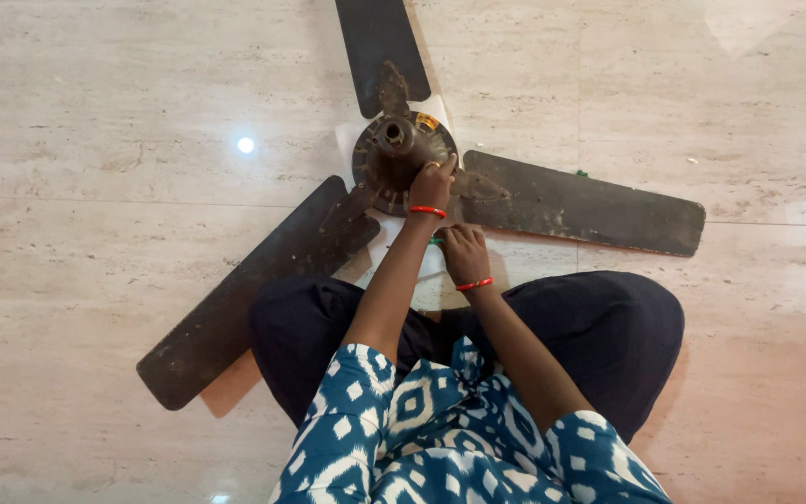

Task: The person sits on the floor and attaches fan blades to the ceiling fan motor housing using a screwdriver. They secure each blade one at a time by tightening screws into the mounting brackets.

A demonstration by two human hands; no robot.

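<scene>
The left hand (432,185) rests on the near rim of the ceiling fan motor housing (394,154), fingers curled against the metal; whether they pinch anything small there cannot be told. Just nearer the person than the housing, the right hand (464,254) is closed around a green-handled tool (436,241), of which only a sliver of handle shows, so its tip and kind stay hidden. Both wrists carry a red bangle.

The work looks like fastening or loosening at the hub, near the bracket of the right-hand blade (582,203). Done well, the left hand would keep the housing from turning while the tool sits square in its fastener, pressed firmly so it does not slip on the grimy metal.

From the housing, a second blade (254,291) runs toward the person's left knee and a third (380,51) points away from the person. A sheet of white paper (394,245) lies under the hub. The fan lies on a polished, pale marble floor (95,140), glossy enough to mirror a ceiling light beyond the housing's left side. The person sits cross-legged in dark trousers.
</scene>
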